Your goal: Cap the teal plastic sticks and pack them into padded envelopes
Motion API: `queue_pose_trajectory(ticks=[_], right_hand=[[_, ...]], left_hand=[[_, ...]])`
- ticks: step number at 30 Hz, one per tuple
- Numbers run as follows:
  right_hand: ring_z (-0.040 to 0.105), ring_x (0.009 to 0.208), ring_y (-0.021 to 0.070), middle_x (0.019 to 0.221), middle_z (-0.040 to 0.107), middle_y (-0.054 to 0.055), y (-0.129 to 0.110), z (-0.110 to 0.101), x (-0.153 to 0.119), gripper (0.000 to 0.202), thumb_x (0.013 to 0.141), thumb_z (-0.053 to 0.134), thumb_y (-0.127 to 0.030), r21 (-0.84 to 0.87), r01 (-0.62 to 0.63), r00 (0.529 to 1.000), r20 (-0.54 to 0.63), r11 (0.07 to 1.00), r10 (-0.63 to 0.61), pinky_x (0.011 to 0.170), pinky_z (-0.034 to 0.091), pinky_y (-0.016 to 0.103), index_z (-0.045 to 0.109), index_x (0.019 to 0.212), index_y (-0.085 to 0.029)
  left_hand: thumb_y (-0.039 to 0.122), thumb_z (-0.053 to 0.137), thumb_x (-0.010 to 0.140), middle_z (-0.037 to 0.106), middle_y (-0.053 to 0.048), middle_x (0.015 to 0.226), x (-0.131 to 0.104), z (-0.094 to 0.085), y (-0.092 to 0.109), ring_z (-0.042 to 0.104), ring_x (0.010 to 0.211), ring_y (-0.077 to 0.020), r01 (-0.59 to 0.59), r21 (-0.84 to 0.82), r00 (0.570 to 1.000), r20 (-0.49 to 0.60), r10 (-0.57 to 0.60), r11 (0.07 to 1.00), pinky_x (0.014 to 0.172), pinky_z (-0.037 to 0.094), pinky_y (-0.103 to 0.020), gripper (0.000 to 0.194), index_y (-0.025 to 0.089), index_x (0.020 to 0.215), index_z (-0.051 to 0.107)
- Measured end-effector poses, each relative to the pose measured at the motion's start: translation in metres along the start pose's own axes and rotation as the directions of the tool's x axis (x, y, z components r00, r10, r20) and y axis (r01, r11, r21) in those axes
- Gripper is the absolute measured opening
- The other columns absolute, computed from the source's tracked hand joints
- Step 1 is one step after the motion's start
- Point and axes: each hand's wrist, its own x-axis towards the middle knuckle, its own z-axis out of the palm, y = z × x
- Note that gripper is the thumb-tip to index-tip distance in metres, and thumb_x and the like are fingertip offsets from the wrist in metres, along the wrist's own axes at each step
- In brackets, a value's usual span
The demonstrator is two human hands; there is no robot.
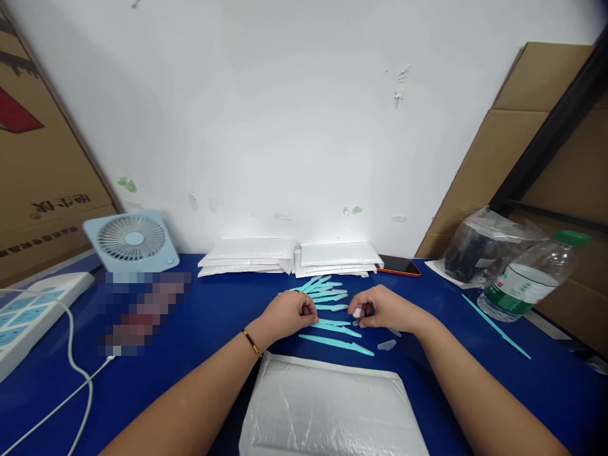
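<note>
Several thin turquoise sticks [332,342] with notched ends lie fanned out on the blue table. My left hand [289,311] is over their left part, fingertips pressed together on one turquoise stick. To its right, my right hand [380,308] is closed at the sticks' right ends, a small pale piece between its fingers; what exactly it holds is too small to tell. Small clear caps [386,345] rest on the table just below my right hand. Nearest me lies a white padded envelope [332,405].
White envelope stacks [249,253] and a phone [401,266] lie by the wall. At left are a fan [134,239] and power strip [38,313] with cables. At right stand a bottle [527,282], a bagged dark object [468,250] and a lone stick [496,327].
</note>
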Motion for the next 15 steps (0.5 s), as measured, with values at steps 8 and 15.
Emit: queue_pose_trajectory(ticks=[8, 15], right_hand=[[0.061, 0.063, 0.0148, 0.073, 0.067, 0.0, 0.002, 0.001, 0.002, 0.024, 0.061, 0.07, -0.024, 0.015, -0.035, 0.998, -0.048, 0.999, 0.035, 0.055, 0.045, 0.023, 0.067, 0.085, -0.021], [0.061, 0.064, 0.0148, 0.07, 0.066, 0.0, 0.001, 0.017, 0.012, 0.018, 0.065, 0.069, -0.027, 0.126, -0.004, 0.992, -0.121, 0.992, 0.019, 0.058, 0.046, 0.023, 0.066, 0.081, -0.02]], left_hand=[[0.036, 0.058, 0.072, 0.065, 0.001, 0.069, 0.001, 0.0, 0.001, 0.056, 0.063, -0.0127, 0.025, 0.013, 0.999, -0.029, -0.024, 1.0, 0.053, 0.034, -0.021, 0.016, 0.022, 0.069, 0.066], [0.035, 0.062, 0.07, 0.065, 0.003, 0.068, 0.004, 0.004, 0.0, 0.056, 0.065, -0.0134, 0.071, 0.058, 0.995, -0.075, -0.067, 0.996, 0.055, 0.033, -0.022, 0.012, 0.024, 0.069, 0.066]])
